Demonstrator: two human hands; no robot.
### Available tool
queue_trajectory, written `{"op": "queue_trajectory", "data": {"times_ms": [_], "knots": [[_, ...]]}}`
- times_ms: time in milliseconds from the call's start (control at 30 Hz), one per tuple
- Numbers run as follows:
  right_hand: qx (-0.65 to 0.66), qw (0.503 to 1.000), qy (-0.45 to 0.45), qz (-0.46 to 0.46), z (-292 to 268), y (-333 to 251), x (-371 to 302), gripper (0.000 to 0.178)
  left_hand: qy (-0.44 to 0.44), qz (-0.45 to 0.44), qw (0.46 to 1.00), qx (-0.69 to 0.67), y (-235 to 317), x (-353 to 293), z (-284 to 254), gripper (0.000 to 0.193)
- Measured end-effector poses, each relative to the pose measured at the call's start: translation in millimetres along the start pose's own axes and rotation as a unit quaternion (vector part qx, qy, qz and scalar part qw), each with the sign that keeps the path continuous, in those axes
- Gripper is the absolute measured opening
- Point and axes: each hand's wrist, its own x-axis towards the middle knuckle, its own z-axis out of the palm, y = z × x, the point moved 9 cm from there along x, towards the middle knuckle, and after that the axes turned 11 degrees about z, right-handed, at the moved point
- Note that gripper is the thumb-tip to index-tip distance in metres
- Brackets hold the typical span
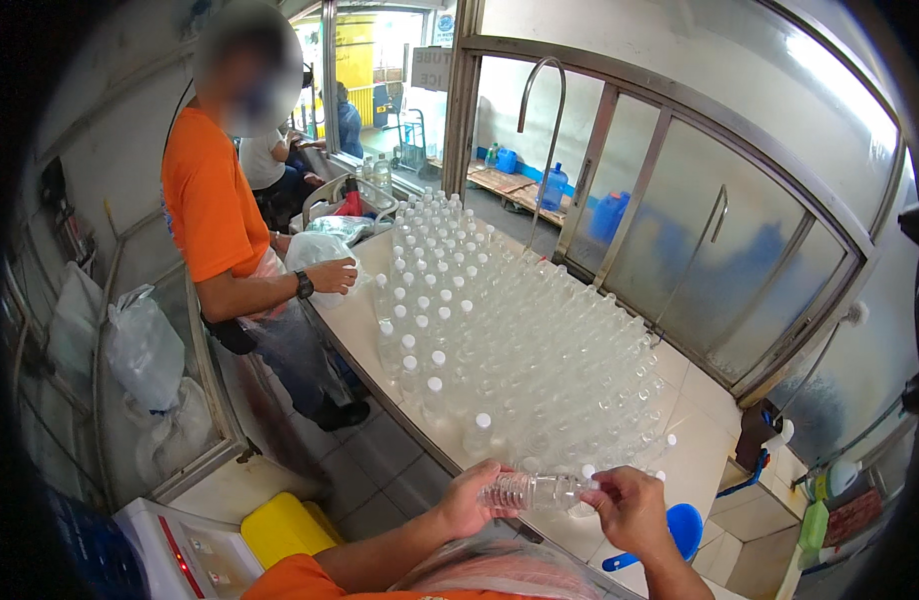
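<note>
The left hand point(470, 497) has its fingers curled around a clear bottle point(530, 491), held sideways over the near end of the table point(570, 533). The right hand point(632, 508) pinches the bottle's top end, maybe on a cap I can't see. It looks like capping, so next calls for a steady bottle and a twist.
</note>
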Motion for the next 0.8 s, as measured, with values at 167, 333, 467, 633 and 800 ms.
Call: {"op": "queue_trajectory", "data": {"times_ms": [167,333,467,633,800], "knots": [[-0.094,0.945,0.054,-0.308,-2.9,-30.1,-22.5,0.027,-0.044,-0.182,0.982,-0.037,-36.8,-13.9,2.8,0.053],[-0.167,0.891,0.054,-0.418,-3.4,-13.3,-32.3,0.033,-0.065,-0.243,0.967,0.032,-31.3,-23.7,19.2,0.056],[-0.067,0.962,0.118,-0.238,23.5,30.2,-10.6,0.037,0.008,0.051,0.961,0.272,23.6,-22.6,29.7,0.038],[0.163,0.888,-0.187,0.387,116.5,135.6,-1.6,0.063,-0.117,0.464,0.634,0.608,88.7,-61.1,73.7,0.045],[0.069,0.995,-0.054,0.057,91.7,53.9,44.0,0.047,-0.090,0.448,0.653,0.604,92.4,-45.1,4.4,0.056]]}}
